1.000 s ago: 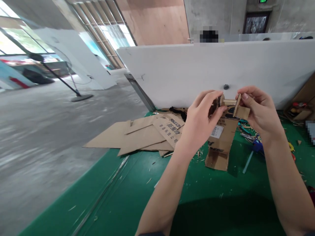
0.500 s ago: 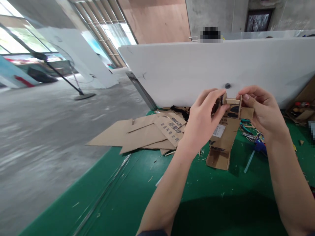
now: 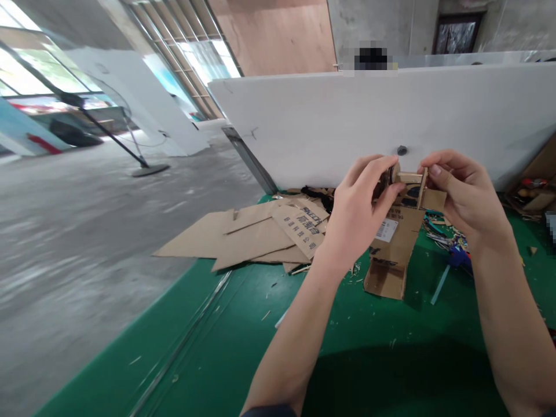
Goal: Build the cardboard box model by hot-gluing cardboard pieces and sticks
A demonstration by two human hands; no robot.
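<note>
My left hand (image 3: 354, 205) is closed around a round cardboard wheel (image 3: 395, 173), with the thumb and fingers at its rim. From the wheel a thin wooden stick (image 3: 410, 177) runs right to an upright cardboard wall (image 3: 422, 189). My right hand (image 3: 471, 194) pinches that wall's top edge near the stick's end; its fingertips are partly hidden. Below both hands, the brown cardboard frame (image 3: 393, 246), with a white label and dark print, stands on the green table (image 3: 347, 353). Part of the wheel lies hidden behind my left fingers.
Flat cardboard sheets (image 3: 252, 237) lie to the left, over the table edge. Right of the frame are a blue glue gun (image 3: 460, 259), a pale glue stick (image 3: 440, 285) and scraps. A white panel (image 3: 313, 133) rises behind, with a person's head above it. A cardboard box (image 3: 536, 200) sits far right.
Both hands keep their grip. The upright wall between them now leans a little differently, and my right hand has shifted very slightly. The rest looks the same.
</note>
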